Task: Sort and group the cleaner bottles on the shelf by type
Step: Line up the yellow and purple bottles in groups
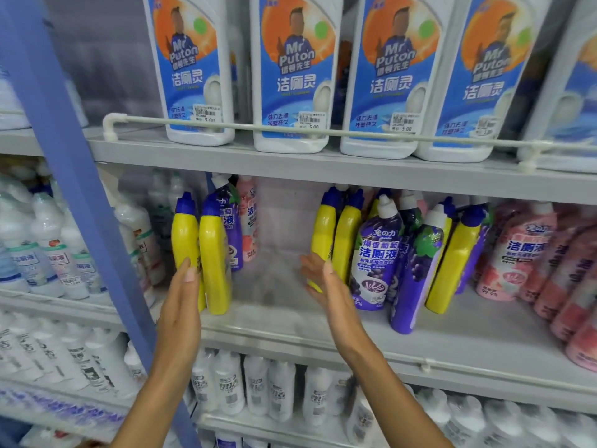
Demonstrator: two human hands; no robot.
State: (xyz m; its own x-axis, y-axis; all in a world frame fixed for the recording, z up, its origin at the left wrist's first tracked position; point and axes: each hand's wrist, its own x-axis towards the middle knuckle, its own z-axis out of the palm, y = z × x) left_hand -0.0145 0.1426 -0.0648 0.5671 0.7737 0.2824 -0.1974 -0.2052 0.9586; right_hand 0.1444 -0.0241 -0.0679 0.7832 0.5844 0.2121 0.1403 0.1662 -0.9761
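On the middle shelf (290,321) two yellow bottles with blue caps (213,253) stand at the left. My left hand (181,305) rests flat against the left one, fingers straight. Right of an empty gap stand two more yellow bottles (345,234). My right hand (326,286) is open, its fingers touching the nearer of these low down. Purple grape-label bottles (376,253) lean beside them, with another yellow bottle (452,263) and pink bottles (517,253) further right. A purple bottle (231,227) and a pink bottle (248,218) stand behind the left yellow pair.
Large white Mr Puton bottles (290,76) fill the upper shelf behind a rail (290,132). A blue upright post (80,189) runs down the left. White bottles (51,247) crowd the neighbouring bay and the lower shelf (258,383).
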